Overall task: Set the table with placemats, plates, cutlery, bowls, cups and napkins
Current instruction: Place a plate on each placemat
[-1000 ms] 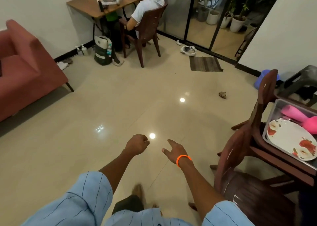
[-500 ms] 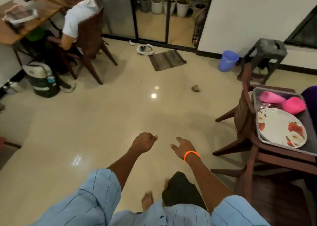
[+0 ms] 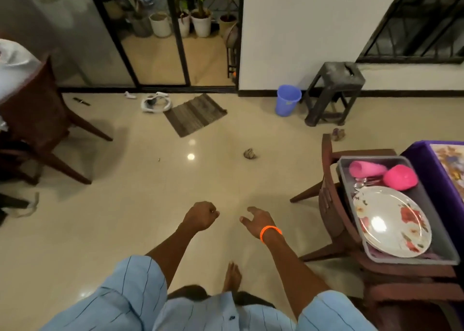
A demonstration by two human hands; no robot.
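Observation:
A grey tray (image 3: 444,245) rests on a brown chair (image 3: 334,220) at the right. In it lie a white flowered plate (image 3: 391,220), a pink cup (image 3: 366,168) on its side, a pink bowl (image 3: 400,177) turned over and some cutlery (image 3: 364,182) between them. A purple table edge (image 3: 437,180) with a patterned placemat (image 3: 452,165) shows at the far right. My left hand (image 3: 200,216) is curled into a fist and holds nothing, out over the floor. My right hand (image 3: 258,220), with an orange wristband, hangs relaxed and holds nothing, left of the chair.
A blue bucket (image 3: 287,103) and a dark stool (image 3: 334,92) stand by the far wall. A grey mat (image 3: 195,114) lies before the glass door. Small scraps (image 3: 249,153) lie on the floor. Another brown chair (image 3: 40,124) with a seated person is at the left.
The view has swung to the right, so the tray, the chair and the purple table have come closer. Both hands stay out in front, holding nothing.

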